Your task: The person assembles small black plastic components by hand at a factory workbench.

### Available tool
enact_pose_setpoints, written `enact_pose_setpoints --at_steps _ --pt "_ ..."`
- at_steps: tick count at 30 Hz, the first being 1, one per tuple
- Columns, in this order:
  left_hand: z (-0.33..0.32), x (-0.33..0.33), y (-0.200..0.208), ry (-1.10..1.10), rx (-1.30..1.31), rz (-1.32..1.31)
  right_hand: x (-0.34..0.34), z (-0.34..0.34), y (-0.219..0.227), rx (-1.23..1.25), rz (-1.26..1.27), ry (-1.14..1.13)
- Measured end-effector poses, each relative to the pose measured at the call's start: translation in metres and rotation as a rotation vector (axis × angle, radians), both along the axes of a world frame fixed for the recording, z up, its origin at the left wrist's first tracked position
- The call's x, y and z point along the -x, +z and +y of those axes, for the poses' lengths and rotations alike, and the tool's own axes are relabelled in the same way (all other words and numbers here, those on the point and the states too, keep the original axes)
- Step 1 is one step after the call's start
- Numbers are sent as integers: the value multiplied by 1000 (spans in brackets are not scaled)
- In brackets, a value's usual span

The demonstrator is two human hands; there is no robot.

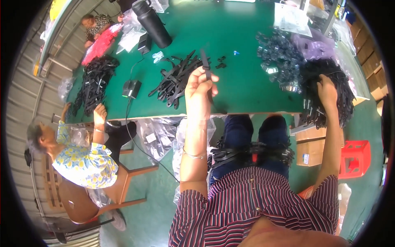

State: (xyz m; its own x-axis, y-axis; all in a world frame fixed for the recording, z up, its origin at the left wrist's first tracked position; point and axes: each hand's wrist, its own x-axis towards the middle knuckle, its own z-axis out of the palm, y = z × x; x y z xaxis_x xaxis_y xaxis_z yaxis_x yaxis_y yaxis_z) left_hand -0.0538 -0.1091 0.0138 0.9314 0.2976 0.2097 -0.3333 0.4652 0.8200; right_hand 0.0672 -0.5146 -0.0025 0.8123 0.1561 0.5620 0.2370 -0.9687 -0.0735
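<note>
My left hand (199,87) is raised over the front edge of the table, its fingers closed round a thin black strap (206,61). The strap's upper end sticks up past the fingers, and a small buckle-like piece seems to sit on it. At the right end of the table my right hand (327,91) is at a thick heap of black straps (325,82), fingertips pinched against it. Which strap it grips cannot be made out. A looser pile of black straps (175,80) lies on the green table (242,90), just left of my left hand. More black straps (251,155) rest across my lap.
Clear plastic buckles (279,59) are heaped beside a purple bag (316,46). A black bottle (152,24) and a black box with a cable (131,88) stand on the left. A co-worker (84,160) sits at the left, another person (98,26) farther back. A red stool (356,159) is at right.
</note>
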Motion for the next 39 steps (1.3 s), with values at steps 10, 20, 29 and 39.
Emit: enact_pose_setpoints --at_steps 10,20,29,39 --pt "-19 12 -6 -198 164 -41 -18 -4 6 -157 280 -86" --pt "-46 20 -5 -294 196 32 -20 -16 16 -214 187 -45" --pt "-71 20 -26 -429 306 80 -31 -25 12 -640 319 93" --pt "-89 23 -31 -426 332 150 -32 -33 11 -201 148 104"
